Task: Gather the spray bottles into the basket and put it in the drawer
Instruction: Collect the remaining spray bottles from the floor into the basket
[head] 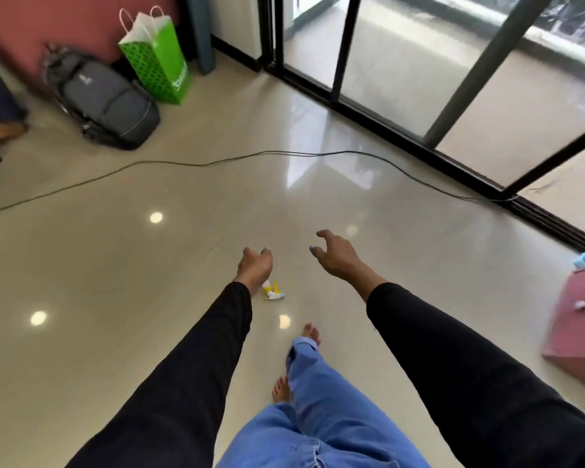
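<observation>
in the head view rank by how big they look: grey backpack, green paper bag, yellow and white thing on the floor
1. grey backpack
2. green paper gift bag, only slightly smaller; too close to rank firmly
3. small yellow and white object, far smaller, partly hidden by the left hand

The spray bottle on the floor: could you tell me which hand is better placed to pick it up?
Left, probably. The left hand hangs right over the spray bottle, partly covering it, fingers loosely curled and empty. The right hand is open too, but off to the bottle's side, over bare floor.
</observation>
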